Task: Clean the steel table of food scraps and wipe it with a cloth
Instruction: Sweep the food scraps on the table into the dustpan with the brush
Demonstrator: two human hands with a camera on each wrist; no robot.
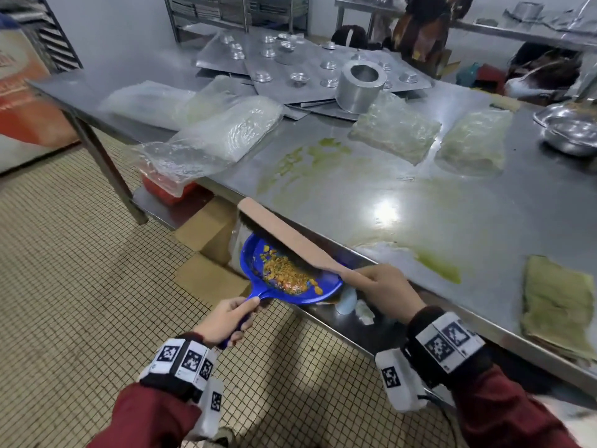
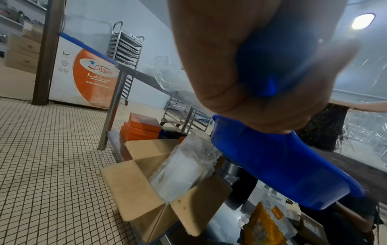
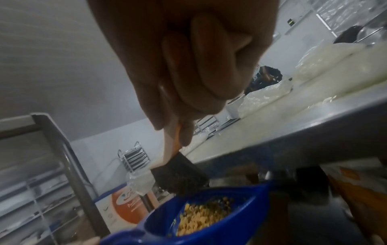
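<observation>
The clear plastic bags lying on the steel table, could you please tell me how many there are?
5 that I can make out: three pale bags overlapping at the left, two greenish bags to the right. More may hide in the pile.

A bare stretch of the table (image 1: pixel 371 189) lay open between the plastic bags (image 1: pixel 226 130) at the far side and the cloth (image 1: pixel 555 302) at the right; cardboard boxes (image 1: pixel 206 227) crowded the room beneath its edge.
</observation>
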